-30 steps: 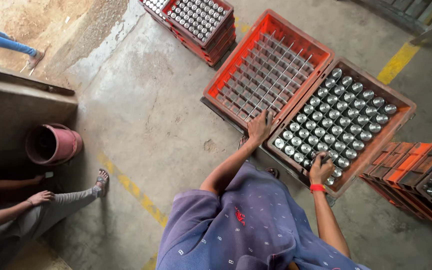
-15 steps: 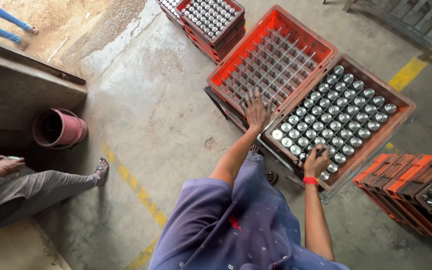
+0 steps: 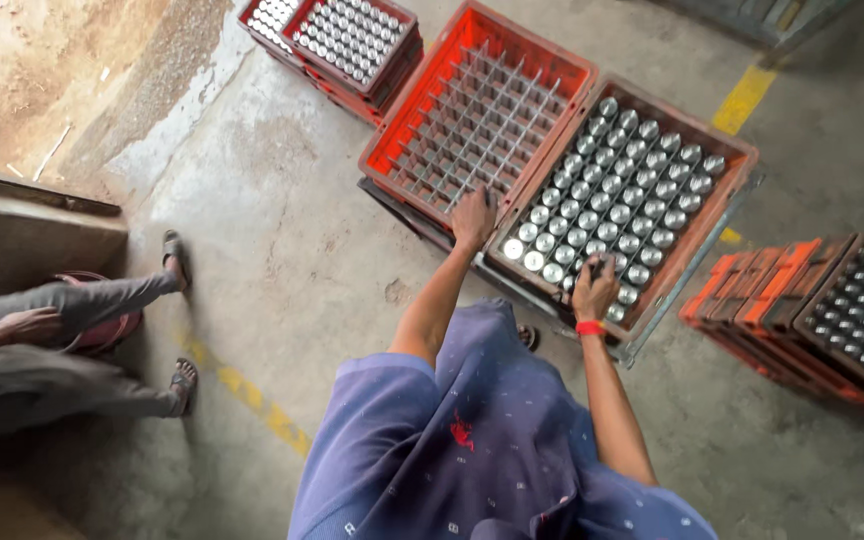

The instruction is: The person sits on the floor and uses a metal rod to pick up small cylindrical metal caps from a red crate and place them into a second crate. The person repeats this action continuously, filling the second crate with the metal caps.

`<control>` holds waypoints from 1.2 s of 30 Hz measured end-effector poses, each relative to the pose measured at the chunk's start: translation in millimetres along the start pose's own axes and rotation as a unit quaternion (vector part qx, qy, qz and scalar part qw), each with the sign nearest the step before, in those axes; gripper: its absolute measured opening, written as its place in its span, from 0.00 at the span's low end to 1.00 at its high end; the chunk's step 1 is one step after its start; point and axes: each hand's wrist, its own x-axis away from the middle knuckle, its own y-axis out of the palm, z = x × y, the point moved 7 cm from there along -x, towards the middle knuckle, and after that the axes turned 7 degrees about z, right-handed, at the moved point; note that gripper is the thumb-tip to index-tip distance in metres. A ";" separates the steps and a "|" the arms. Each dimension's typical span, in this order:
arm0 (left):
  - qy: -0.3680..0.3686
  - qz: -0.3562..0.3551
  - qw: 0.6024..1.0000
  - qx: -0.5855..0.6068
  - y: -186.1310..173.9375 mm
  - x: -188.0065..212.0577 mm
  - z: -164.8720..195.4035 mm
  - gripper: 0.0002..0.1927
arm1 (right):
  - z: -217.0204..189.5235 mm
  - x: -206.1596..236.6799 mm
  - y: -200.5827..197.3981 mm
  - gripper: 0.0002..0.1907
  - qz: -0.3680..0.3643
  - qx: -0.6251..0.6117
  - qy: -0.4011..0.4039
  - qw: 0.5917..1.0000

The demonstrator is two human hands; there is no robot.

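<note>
Orange plastic crates sit side by side on the concrete floor. We see the empty crate, its grey divider grid bare, and touching its right wall the full crate, packed with silver-capped bottles in rows.

Left hand: fingers spread, palm flat on the near rim where the two crates meet. Half a second ago it lay in the same place on that rim, so we read it as a brace, not a grasp.

Right hand: curled at the near edge of the full crate, fingers closed down on a bottle cap in the front rows. A red band circles the wrist. We cannot tell from this angle whether the bottle is lifted or only gripped. It has stayed at that edge across the last second.

Changes noted: our view has swung right; the seated person at the left edge has drawn a leg up, sandals now nearer. The crates have not shifted.

Our judgement: bottles remain in the full crate and the grid is unfilled, so the work is at its start.

Further crates: one stack at the top edge, another at the right edge.
</note>
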 end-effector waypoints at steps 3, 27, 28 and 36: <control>0.065 0.071 0.995 -0.005 -9.0 -0.1 8.2 0.19 | 1.1 2.3 2.1 0.05 -0.015 0.023 -0.009 1.000; 0.054 0.034 0.998 -0.025 1.9 1.3 3.4 0.21 | 19.1 7.2 8.4 0.08 -0.035 0.017 -0.042 0.998; 0.051 0.035 0.998 -0.022 2.5 0.4 2.7 0.21 | 20.2 6.9 9.7 0.08 -0.034 0.022 -0.044 0.998; 0.064 0.002 0.998 -0.027 12.9 -1.5 -4.1 0.22 | 26.3 7.6 16.0 0.10 -0.028 0.034 -0.065 0.997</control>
